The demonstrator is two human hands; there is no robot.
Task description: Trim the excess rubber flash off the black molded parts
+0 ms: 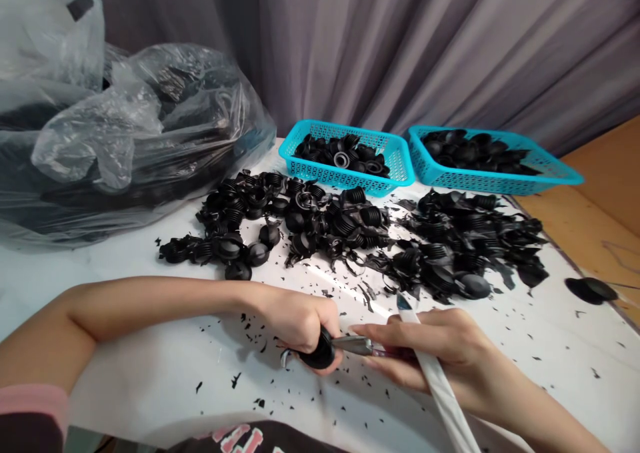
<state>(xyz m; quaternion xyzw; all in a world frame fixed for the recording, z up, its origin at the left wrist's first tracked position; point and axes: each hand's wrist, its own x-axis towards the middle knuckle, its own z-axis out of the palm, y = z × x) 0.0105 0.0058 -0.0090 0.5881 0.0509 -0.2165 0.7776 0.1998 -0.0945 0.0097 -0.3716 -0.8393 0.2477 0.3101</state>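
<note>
Low in the middle, the left hand squeezes a round black part facing right; the right hand holds a metal-tipped tool sideways, tip left.

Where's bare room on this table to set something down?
Bare table shows between the plastic bag and the left forearm. Right of the right hand, there's room among sparse scraps. It's crowded in front of the blue baskets, where black parts lie heaped.

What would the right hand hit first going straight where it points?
Probably the round black rubbery part the left hand holds; the pointed silver metal tool in the right hand seems to touch it.
</note>
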